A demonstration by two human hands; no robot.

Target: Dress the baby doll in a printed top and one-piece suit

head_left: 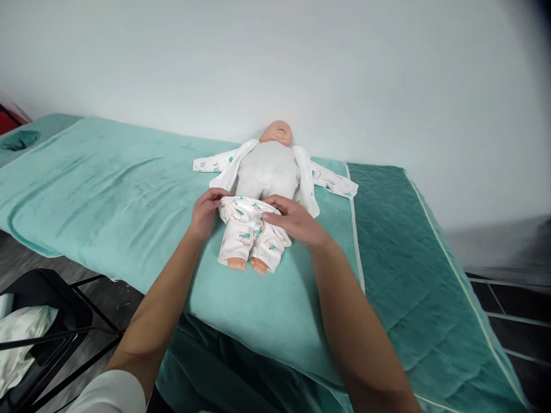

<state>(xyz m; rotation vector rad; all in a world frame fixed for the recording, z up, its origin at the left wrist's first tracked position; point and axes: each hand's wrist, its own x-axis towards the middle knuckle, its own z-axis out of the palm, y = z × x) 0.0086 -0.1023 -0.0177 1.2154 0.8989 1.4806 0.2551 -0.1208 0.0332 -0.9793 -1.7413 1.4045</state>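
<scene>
A baby doll (267,166) lies on its back with its head toward the wall. White printed baby trousers (241,213) cover its lower legs, and the feet stick out of the leg ends. My left hand (207,212) pinches the waistband at its left side. On the other side, my right hand (296,220) grips the waistband between thumb and fingers. The waistband sits around the thighs, below the doll's white cloth body. An open white printed baby jacket (306,172) is on the doll, its sleeves spread out to both sides.
Under the doll is a light green sheet (129,183) on a padded bed against a white wall (275,63). A darker quilted cover (413,275) shows at the right. At lower left stands a black folding chair (64,298) with a pale cloth (26,338) on it.
</scene>
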